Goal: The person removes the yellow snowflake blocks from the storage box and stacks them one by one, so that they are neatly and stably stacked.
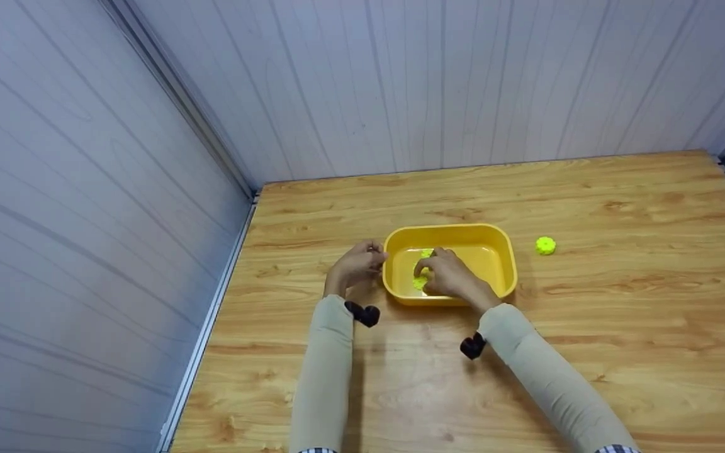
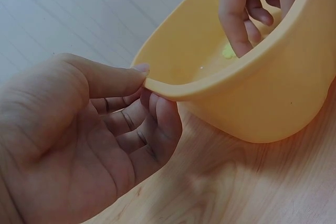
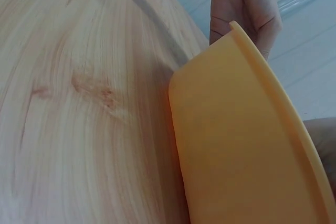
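Left hand (image 1: 355,265): pinches the left rim of the yellow rectangular plastic tub (image 1: 501,267), thumb on top of the lip and fingers curled beneath it, as the left wrist view shows plainly.
Right hand (image 1: 447,275): reaches down inside the tub, fingers bent toward the small yellow-green toothed plastic pieces (image 1: 421,282) on its floor; it touches them, but whether it grips one cannot be told.
Tub: stands on the light wooden desk (image 1: 620,352), near its middle, between the two hands.
Pieces in tub: at least two, lying at the tub's left half, partly hidden by the right hand.
Loose piece: one more yellow-green toothed round piece (image 1: 545,245) lies on the desk, to the right of the tub and apart from it.
Surroundings: pale panelled walls (image 1: 400,82) stand behind and to the left of the desk.
Sleeves: beige sleeves (image 1: 321,377) cover both forearms.
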{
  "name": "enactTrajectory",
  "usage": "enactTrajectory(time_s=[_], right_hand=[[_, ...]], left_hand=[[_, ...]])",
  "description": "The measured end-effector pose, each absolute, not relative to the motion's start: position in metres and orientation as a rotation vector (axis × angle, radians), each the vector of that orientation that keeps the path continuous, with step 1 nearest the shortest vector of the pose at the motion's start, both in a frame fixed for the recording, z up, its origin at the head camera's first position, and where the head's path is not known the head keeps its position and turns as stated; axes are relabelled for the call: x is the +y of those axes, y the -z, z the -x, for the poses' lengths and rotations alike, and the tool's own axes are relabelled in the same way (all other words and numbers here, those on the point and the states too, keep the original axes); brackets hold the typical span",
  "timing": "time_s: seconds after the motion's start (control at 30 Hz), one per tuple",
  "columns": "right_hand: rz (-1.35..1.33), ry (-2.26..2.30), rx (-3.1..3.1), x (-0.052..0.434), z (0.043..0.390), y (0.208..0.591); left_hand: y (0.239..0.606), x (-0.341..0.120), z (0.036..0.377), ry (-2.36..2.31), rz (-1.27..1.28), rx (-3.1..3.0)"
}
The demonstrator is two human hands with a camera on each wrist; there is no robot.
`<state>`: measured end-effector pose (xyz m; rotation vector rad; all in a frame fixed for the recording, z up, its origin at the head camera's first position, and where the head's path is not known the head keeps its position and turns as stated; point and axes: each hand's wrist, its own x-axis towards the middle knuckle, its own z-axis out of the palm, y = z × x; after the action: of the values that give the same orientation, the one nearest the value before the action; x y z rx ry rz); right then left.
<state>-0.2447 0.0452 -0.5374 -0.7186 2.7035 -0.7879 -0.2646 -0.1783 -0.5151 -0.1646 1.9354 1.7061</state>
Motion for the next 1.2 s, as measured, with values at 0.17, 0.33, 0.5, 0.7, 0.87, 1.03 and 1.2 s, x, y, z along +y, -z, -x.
enactTrajectory(time_s=[0.17,0.33,0.5,0.7,0.87,1.03,1.2], right_hand=[[0.727,0.781,2.692,0.044,0.245,0.537],[0.752,0.771,2.692,0.043,0.245,0.537],[0.767,0.756,2.719,0.043,0.245,0.538],[0.692,0.775,2.731,0.044,0.245,0.539],[0.610,0.847,2.709,0.046,0.244,0.538],[0.544,0.996,2.642,0.048,0.245,0.535],[0.498,1.172,2.547,0.053,0.244,0.530]], left_hand=[[0.514,-0.178,0.264,-1.698,0.159,1.946],[0.515,-0.179,0.264,-1.711,0.153,1.919],[0.515,-0.180,0.264,-1.698,0.152,1.922],[0.515,-0.180,0.265,-1.686,0.149,1.925],[0.513,-0.179,0.265,-1.686,0.142,1.918],[0.514,-0.178,0.264,-1.675,0.160,1.961],[0.516,-0.179,0.265,-1.666,0.164,1.969]])
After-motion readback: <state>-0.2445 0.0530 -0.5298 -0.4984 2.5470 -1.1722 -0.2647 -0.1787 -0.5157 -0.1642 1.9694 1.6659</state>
